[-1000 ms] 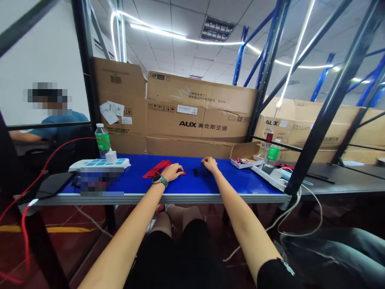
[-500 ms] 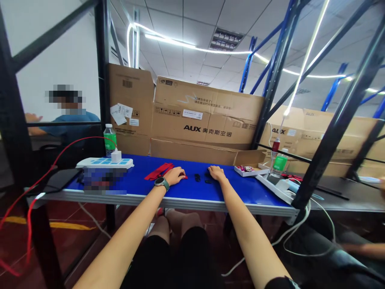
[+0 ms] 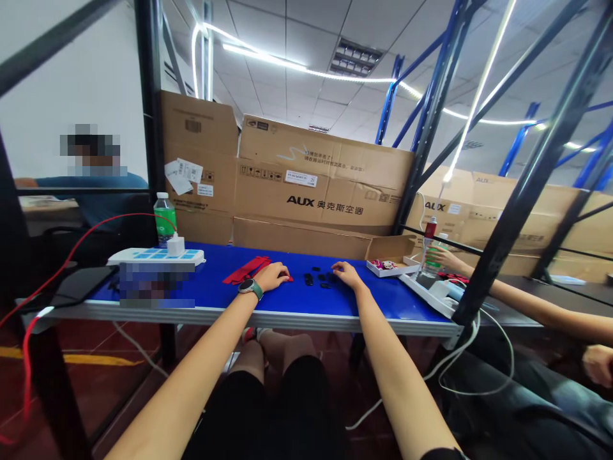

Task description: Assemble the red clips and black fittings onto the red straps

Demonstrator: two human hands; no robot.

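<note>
On the blue tabletop [image 3: 287, 303], my left hand [image 3: 272, 276] lies with fingers curled down, and a bit of red strip shows at the fingertips. More flat red strips [image 3: 245, 271] lie just left of this hand, which has a watch [image 3: 248, 286] on its wrist. My right hand [image 3: 347, 275] rests palm down, its fingers pointing left and slightly apart. Several small black pieces [image 3: 309, 279] lie between the hands. Some are right at my right fingertips; their exact kind is too small to make out.
A white power strip [image 3: 143, 256] and a bottle [image 3: 164, 220] stand at the left. An open box [image 3: 383, 269] sits at the right, near another power strip [image 3: 433, 297]. Another person's hand [image 3: 443, 257] is at a green-labelled bottle. Cardboard [image 3: 325, 191] walls the back.
My right hand's fingers have lifted and bent a little, and more black pieces show beside them. My left hand stays near the red strips. A co-worker's arm has reached in to the right-hand bottle.
</note>
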